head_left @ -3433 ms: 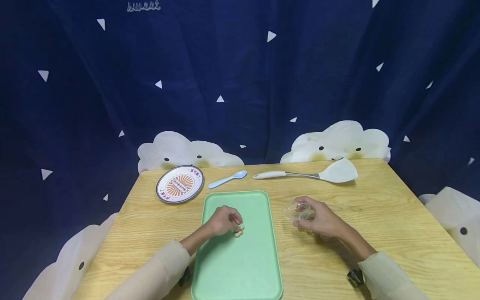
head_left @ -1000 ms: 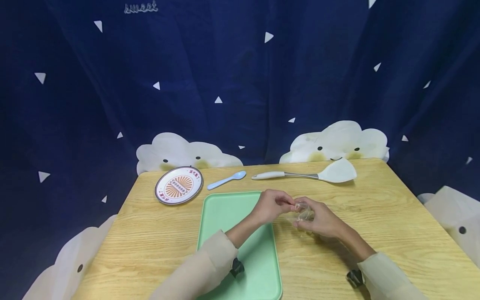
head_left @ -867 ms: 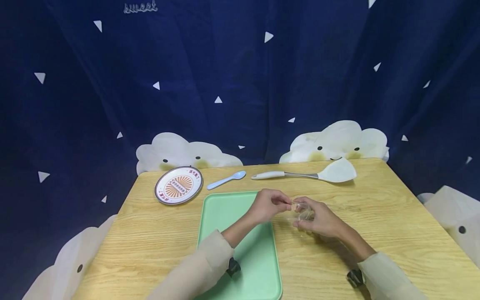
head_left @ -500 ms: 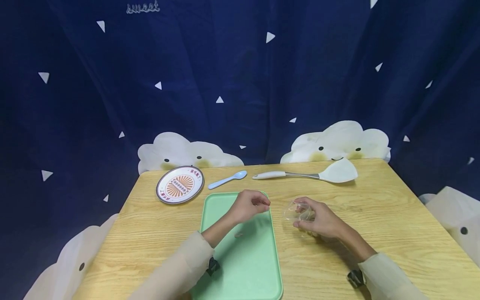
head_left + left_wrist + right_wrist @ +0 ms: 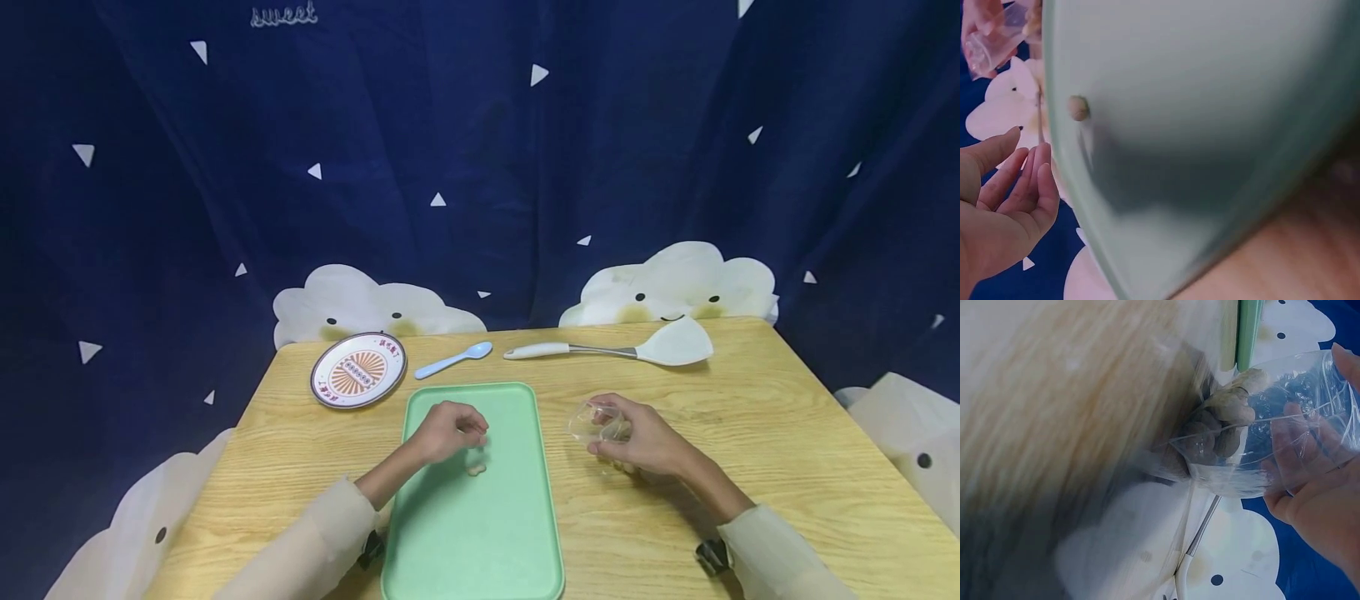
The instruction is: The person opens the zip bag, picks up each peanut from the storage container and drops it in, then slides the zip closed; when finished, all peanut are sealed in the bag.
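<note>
My left hand point(image 5: 450, 433) is above the green tray point(image 5: 480, 533), its fingers loosely bent and apart from the thumb, holding nothing in the left wrist view. Just below its fingertips a single peanut point(image 5: 476, 470) lies on the tray; the left wrist view shows the same peanut point(image 5: 1079, 107) near the tray's edge. To the right of the tray, my right hand point(image 5: 637, 435) grips a clear plastic bag point(image 5: 592, 423) by its mouth, keeping it spread. Several peanuts point(image 5: 1216, 428) are bunched at the bottom of the bag in the right wrist view.
Behind the tray lie a patterned plate point(image 5: 359, 371), a light blue spoon point(image 5: 453, 360) and a white-handled spatula point(image 5: 611, 348) along the far side of the wooden table point(image 5: 750, 417). A dark blue curtain point(image 5: 450, 125) hangs behind.
My left hand was at the bag's mouth a second ago and has swung back left over the tray. One peanut fewer shows there than 3.4 seconds ago. My right hand and the bag stay put.
</note>
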